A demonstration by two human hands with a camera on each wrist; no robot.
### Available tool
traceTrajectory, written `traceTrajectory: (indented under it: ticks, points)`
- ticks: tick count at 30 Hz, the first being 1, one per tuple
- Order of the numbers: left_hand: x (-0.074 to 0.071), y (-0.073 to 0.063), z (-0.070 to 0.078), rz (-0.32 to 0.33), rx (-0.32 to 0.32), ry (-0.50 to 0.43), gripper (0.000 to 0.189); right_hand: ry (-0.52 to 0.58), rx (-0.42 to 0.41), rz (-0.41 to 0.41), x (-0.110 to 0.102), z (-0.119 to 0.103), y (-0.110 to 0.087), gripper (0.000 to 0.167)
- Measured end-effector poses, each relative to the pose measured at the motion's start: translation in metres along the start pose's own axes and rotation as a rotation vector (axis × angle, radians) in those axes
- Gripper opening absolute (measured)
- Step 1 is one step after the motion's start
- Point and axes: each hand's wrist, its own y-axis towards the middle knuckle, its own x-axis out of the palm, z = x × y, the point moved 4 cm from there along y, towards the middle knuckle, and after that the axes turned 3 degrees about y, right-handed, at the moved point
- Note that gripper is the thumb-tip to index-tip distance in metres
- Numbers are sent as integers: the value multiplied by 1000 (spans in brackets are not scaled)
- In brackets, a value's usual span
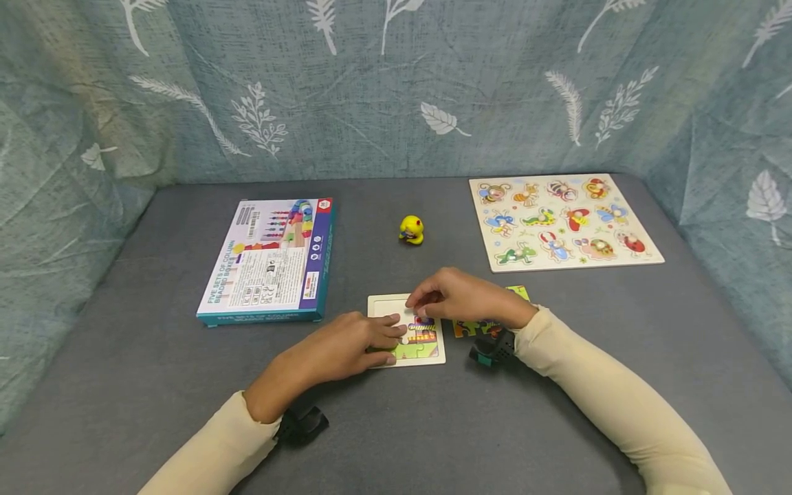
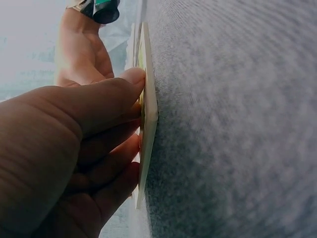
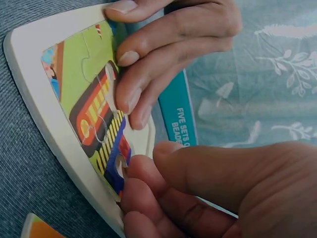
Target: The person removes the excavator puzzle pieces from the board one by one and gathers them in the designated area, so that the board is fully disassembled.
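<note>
A square, pale wooden jigsaw tray [image 1: 390,307], partly filled, lies on the dark-grey counter [image 1: 396,440]. Left hand [image 1: 343,344], fingers apart, rests on it from nine o'clock; right hand [image 1: 460,299] curls in from two, pinch indeterminable, at a blue-and-yellow striped piece [image 3: 113,156]. Aligned tabs, then level pressure, best seat each piece.

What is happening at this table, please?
Someone is working on a small puzzle with both hands. The left hand rests on it; the right hand is at its far side, grip unclear. Part is filled, but the far left corner is bare. More pieces lie to the right. A box, duck and bug board lie farther off.
</note>
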Motion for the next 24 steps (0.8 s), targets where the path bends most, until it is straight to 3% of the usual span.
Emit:
traceTrajectory:
  ticks: [14, 24]
  points:
    - [0, 0, 0, -5, 2, -4, 27, -72, -84, 11, 4, -5, -3, 16]
    - [1, 0, -1, -7, 3, -7, 30, -69, -89, 14, 2, -5, -3, 12]
